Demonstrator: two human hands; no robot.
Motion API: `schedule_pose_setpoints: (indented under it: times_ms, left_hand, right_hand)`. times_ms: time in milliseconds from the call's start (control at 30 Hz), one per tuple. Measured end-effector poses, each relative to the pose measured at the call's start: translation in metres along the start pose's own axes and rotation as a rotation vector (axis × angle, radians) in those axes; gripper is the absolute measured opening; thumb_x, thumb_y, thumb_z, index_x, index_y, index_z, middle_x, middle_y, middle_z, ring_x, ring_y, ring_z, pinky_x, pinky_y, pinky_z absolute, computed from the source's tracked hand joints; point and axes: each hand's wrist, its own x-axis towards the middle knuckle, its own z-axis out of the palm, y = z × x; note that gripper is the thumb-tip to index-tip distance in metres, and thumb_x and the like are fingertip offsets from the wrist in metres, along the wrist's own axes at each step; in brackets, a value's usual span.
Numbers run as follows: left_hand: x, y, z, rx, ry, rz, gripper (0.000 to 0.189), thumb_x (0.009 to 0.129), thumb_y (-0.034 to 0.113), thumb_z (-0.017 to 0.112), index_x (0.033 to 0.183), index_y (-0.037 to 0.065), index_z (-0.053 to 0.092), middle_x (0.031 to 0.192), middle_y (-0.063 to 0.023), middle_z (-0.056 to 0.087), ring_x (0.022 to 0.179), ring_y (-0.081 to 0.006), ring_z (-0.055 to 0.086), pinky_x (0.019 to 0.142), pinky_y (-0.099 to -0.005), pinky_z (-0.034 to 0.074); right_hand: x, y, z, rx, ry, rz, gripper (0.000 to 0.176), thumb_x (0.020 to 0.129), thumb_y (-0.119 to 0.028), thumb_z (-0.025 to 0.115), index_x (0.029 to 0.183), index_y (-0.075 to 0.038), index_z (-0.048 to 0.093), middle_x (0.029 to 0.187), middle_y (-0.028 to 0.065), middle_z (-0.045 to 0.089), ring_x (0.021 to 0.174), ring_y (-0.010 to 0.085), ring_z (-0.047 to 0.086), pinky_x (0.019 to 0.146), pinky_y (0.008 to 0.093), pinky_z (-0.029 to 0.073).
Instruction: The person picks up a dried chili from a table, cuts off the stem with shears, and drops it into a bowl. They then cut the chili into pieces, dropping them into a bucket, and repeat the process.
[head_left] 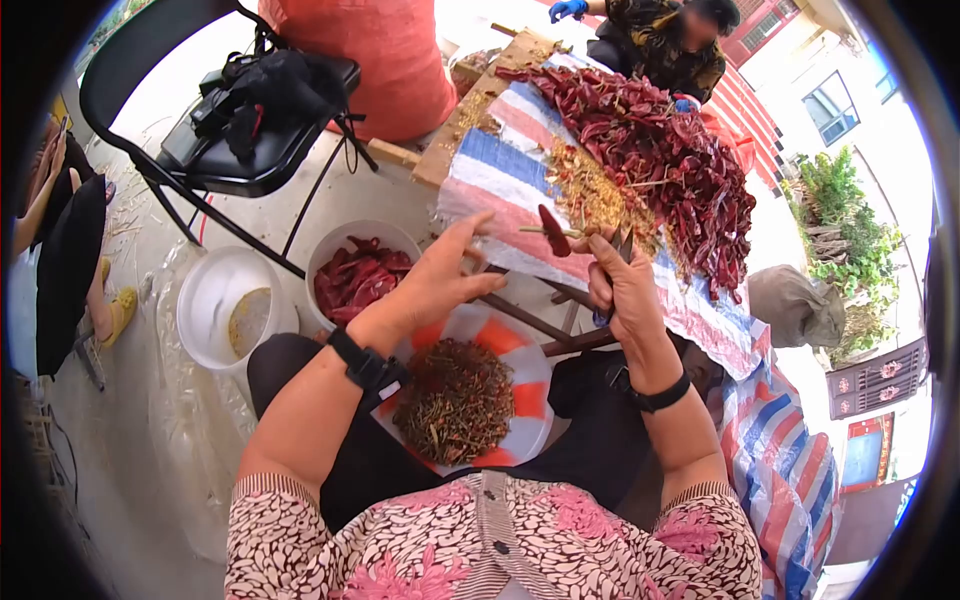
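My left hand (pixel 450 265) is open and holds nothing, fingers spread, above the gap between the white bucket and the table edge. My right hand (pixel 628 285) is closed round dark-bladed scissors (pixel 624 243), with a bit of blue showing below the fingers. At its thumb and fingertip is a dried red chili (pixel 553 232), its pale stem pointing left. Beyond lies a heap of dried red chilies (pixel 660 150) on a striped plastic sheet (pixel 495 170), with loose yellow seeds (pixel 590 195) beside it. Between my knees, a red-and-white basin (pixel 535 385) holds stems and scraps.
A white bucket (pixel 398 236) of red chilies stands left of the basin, beside another white bucket (pixel 188 310) with some seeds. A black folding chair (pixel 270 175) carries dark bags. A large red sack (pixel 360 60) stands behind. Another person (pixel 660 50) with a blue glove sits across the table.
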Motion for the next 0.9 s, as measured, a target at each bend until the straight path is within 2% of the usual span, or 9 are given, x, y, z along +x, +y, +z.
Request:
schedule_pose_setpoints:
  times_ms: [33, 133, 233, 267, 500, 667, 800, 833, 900]
  left_hand:
    - [-0.002, 0.006, 0.002, -0.152, 0.012, -0.018, 0.064, 0.081, 0.014, 0.073, 0.136, 0.006, 0.043, 0.128, -0.0127, 0.052, 0.102, -0.0196, 0.059, 0.086, -0.0328, 0.049]
    - [-0.007, 0.023, -0.001, -0.594, -0.208, -0.22, 0.058, 0.083, 0.015, 0.072, 0.134, 0.006, 0.046, 0.123, -0.0105, 0.056, 0.105, -0.0182, 0.058, 0.092, -0.0316, 0.047]
    - [-0.011, 0.028, 0.002, -0.624, -0.321, -0.215, 0.046, 0.087, 0.014, 0.067, 0.129, 0.005, 0.051, 0.116, -0.0091, 0.06, 0.105, -0.0165, 0.058, 0.091, -0.0305, 0.048]
    - [-0.011, 0.02, 0.001, -0.654, -0.372, -0.236, 0.034, 0.092, 0.015, 0.062, 0.124, 0.004, 0.055, 0.11, -0.007, 0.062, 0.102, -0.0156, 0.059, 0.09, -0.0314, 0.049]
    - [-0.019, 0.014, 0.004, -0.821, -0.389, -0.29, 0.024, 0.095, 0.019, 0.057, 0.115, 0.005, 0.057, 0.1, -0.0083, 0.065, 0.094, -0.0181, 0.063, 0.08, -0.029, 0.051]
    - [-0.021, 0.017, -0.003, -1.061, -0.284, -0.349, 0.027, 0.098, 0.022, 0.051, 0.116, 0.003, 0.055, 0.1, -0.0088, 0.065, 0.091, -0.0204, 0.065, 0.078, -0.0289, 0.053]
    - [-0.02, 0.014, -0.011, -1.099, -0.198, -0.383, 0.033, 0.101, 0.025, 0.043, 0.119, -0.001, 0.053, 0.102, -0.0118, 0.065, 0.094, -0.0208, 0.065, 0.08, -0.0286, 0.054]
    - [-0.02, 0.013, -0.012, -1.105, -0.182, -0.401, 0.034, 0.101, 0.025, 0.042, 0.119, -0.001, 0.053, 0.102, -0.0124, 0.065, 0.094, -0.0208, 0.065, 0.08, -0.0287, 0.055]
    - [-0.021, 0.01, -0.012, -1.092, -0.126, -0.428, 0.035, 0.101, 0.025, 0.04, 0.119, -0.001, 0.053, 0.105, -0.0142, 0.064, 0.095, -0.0214, 0.065, 0.081, -0.0299, 0.055]
  right_hand:
    - [-0.013, 0.0, 0.01, 0.038, -0.011, 0.067, 0.024, 0.093, -0.021, 0.061, 0.106, -0.002, 0.057, 0.092, 0.0087, 0.067, 0.042, 0.0013, 0.038, 0.037, 0.017, 0.027]
    - [-0.037, 0.011, 0.027, 0.058, -0.039, 0.098, 0.023, 0.093, -0.021, 0.061, 0.107, -0.003, 0.058, 0.088, 0.007, 0.067, 0.042, 0.0009, 0.039, 0.037, 0.0163, 0.027]
    - [-0.049, 0.023, 0.035, 0.077, -0.05, 0.111, 0.021, 0.093, -0.021, 0.061, 0.106, -0.004, 0.058, 0.088, 0.0069, 0.066, 0.042, 0.0014, 0.039, 0.037, 0.0169, 0.027]
    - [-0.052, 0.027, 0.036, 0.082, -0.055, 0.117, 0.021, 0.093, -0.021, 0.061, 0.105, -0.004, 0.058, 0.088, 0.0069, 0.066, 0.042, 0.0016, 0.039, 0.037, 0.0172, 0.027]
    - [-0.061, 0.05, 0.027, 0.268, 0.149, 0.162, 0.02, 0.093, -0.019, 0.061, 0.104, -0.003, 0.059, 0.083, 0.0055, 0.063, 0.044, 0.0034, 0.039, 0.04, 0.0192, 0.03]
    - [-0.07, 0.067, 0.0, 0.373, 0.243, 0.186, 0.017, 0.093, -0.018, 0.061, 0.101, -0.003, 0.059, 0.08, 0.0035, 0.06, 0.045, 0.0035, 0.039, 0.04, 0.0196, 0.031]
    - [-0.095, 0.072, 0.009, 0.092, 0.242, 0.144, 0.017, 0.093, -0.017, 0.06, 0.101, -0.003, 0.058, 0.077, 0.0036, 0.06, 0.043, 0.0027, 0.038, 0.038, 0.02, 0.03]
    - [-0.102, 0.073, 0.009, 0.002, 0.201, 0.175, 0.02, 0.092, -0.015, 0.06, 0.104, 0.0, 0.057, 0.079, 0.0043, 0.061, 0.051, 0.004, 0.047, 0.046, 0.0196, 0.037]
    - [-0.106, 0.091, 0.01, -0.524, 0.009, 0.224, 0.027, 0.089, -0.012, 0.061, 0.11, 0.003, 0.055, 0.08, 0.0044, 0.062, 0.065, 0.0068, 0.055, 0.06, 0.0193, 0.043]
